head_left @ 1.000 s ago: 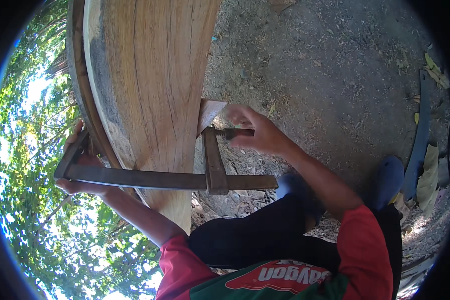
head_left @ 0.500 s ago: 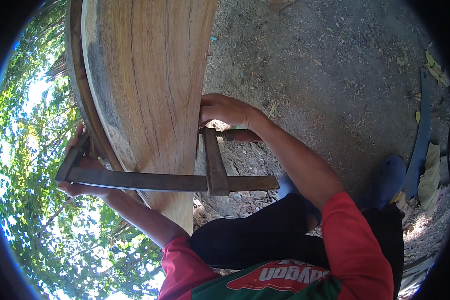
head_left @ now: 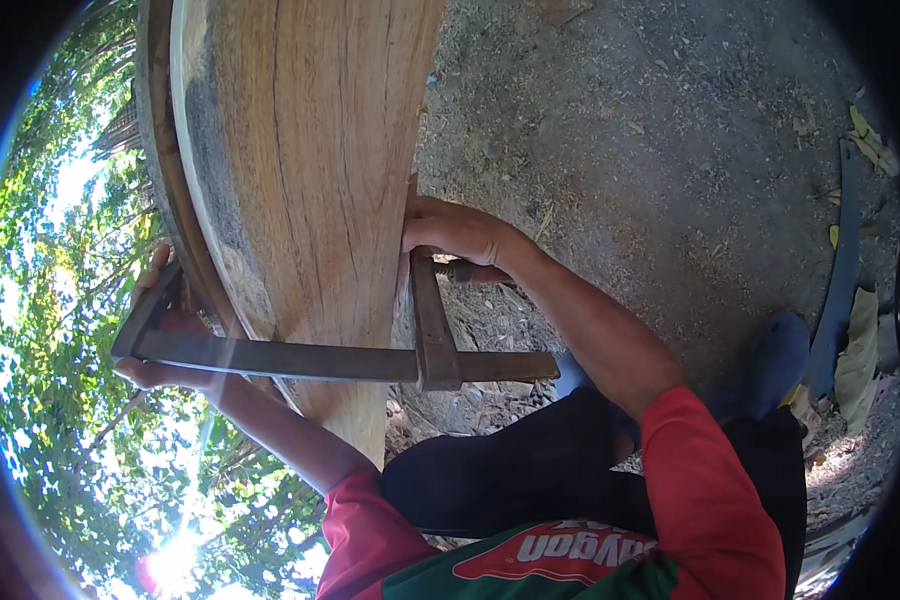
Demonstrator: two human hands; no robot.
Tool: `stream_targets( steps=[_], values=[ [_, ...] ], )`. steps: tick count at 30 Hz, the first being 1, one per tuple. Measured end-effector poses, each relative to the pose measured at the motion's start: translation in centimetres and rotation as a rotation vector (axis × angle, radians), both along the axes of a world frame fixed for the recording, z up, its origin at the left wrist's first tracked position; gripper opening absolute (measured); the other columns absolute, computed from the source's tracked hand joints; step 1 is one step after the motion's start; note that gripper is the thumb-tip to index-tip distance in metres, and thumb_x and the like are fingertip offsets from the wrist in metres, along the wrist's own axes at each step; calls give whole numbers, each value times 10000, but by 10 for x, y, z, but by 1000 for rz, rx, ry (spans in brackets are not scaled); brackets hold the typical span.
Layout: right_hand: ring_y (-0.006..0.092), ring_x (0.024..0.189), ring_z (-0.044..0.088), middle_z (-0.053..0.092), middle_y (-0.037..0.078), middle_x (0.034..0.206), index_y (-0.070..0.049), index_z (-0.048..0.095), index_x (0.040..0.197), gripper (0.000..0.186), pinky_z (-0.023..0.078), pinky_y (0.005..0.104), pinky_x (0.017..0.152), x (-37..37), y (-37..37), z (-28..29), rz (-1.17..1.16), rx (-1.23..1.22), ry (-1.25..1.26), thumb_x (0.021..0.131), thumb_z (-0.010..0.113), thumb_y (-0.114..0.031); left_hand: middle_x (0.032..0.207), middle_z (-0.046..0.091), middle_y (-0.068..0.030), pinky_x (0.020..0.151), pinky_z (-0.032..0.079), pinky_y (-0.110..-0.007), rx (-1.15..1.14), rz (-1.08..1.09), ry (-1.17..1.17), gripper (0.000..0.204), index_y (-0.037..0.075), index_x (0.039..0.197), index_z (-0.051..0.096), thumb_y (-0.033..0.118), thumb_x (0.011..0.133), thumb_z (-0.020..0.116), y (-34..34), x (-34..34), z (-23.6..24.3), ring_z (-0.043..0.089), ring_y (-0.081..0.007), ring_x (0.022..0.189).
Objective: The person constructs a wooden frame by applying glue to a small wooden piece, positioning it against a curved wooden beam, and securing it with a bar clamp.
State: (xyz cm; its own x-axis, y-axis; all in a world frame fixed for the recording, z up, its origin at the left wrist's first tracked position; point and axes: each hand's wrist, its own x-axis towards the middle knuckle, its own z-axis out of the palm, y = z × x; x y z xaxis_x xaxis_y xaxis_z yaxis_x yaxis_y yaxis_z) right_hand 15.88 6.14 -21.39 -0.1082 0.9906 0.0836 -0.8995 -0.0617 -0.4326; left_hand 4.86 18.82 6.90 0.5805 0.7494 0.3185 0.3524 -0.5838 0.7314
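Observation:
A dark metal bar clamp [head_left: 300, 359] lies across a wide wooden plank [head_left: 310, 180], its bar spanning the plank from left to right. My left hand [head_left: 177, 376] is closed around the clamp's fixed end, beyond the plank's left edge. At the plank's right edge, my right hand [head_left: 457, 230] is closed just above the sliding jaw [head_left: 433, 325] and its screw. Its fingertips disappear behind the wood, so what they pinch is hidden. A narrow curved wooden strip [head_left: 177, 195] runs along the plank's left side, inside the clamp's span.
Bare ground [head_left: 610, 150] strewn with shavings lies to the right. A handsaw blade [head_left: 838, 270] and a dry leaf [head_left: 858, 350] rest at the far right, near my blue shoe [head_left: 778, 360]. Bright leafy branches [head_left: 60, 420] fill the left.
The plank and strip appear slightly farther right in the view. My right hand has shifted a little down and right, closer to the screw. My left hand keeps its grip on the clamp.

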Motion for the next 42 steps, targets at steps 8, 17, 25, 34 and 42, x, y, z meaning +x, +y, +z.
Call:
stream_targets(
  steps=[8, 17, 25, 34, 42],
  values=[
    [135, 890, 531, 603, 33, 960, -30, 639, 1092, 421, 399, 266, 802, 0, -1, 4, 47, 9, 88, 732, 619, -247, 1190, 555, -325, 998, 442, -460, 30, 34, 9, 1018, -69, 1162, 568, 808, 804, 193, -9, 5, 0, 556, -394, 1140],
    [259, 1027, 606, 593, 155, 1136, -13, 455, 1292, 670, 473, 388, 906, 23, -62, -18, -65, -124, -389, 772, 721, -343, 1208, 547, -316, 1010, 414, -501, -64, -40, 5, 1027, -54, 1184, 564, 826, 790, 209, 4, -9, 9, 543, -409, 1152],
    [187, 907, 609, 579, 81, 957, -73, 493, 1026, 439, 498, 351, 790, 20, -102, -50, 86, -279, -549, 739, 794, -214, 1207, 532, -344, 981, 464, -429, 48, 49, 18, 1070, -116, 1189, 517, 817, 797, 172, -9, 10, -3, 564, -398, 1126],
    [171, 933, 615, 603, 78, 1014, -30, 509, 1178, 378, 504, 320, 836, -19, -119, -93, 0, -338, 422, 823, 636, -55, 1210, 532, -342, 974, 466, -425, 63, 27, 21, 1066, -105, 1177, 530, 823, 794, 170, -12, 13, -1, 566, -392, 1125],
    [163, 886, 631, 620, 96, 1025, 11, 519, 1196, 344, 531, 293, 808, -37, -133, -85, -70, -399, 555, 883, 616, -94, 1211, 531, -344, 976, 463, -427, 42, -41, -12, 1061, -104, 1174, 532, 824, 793, 184, -14, 10, -1, 565, -393, 1125]
  ],
)
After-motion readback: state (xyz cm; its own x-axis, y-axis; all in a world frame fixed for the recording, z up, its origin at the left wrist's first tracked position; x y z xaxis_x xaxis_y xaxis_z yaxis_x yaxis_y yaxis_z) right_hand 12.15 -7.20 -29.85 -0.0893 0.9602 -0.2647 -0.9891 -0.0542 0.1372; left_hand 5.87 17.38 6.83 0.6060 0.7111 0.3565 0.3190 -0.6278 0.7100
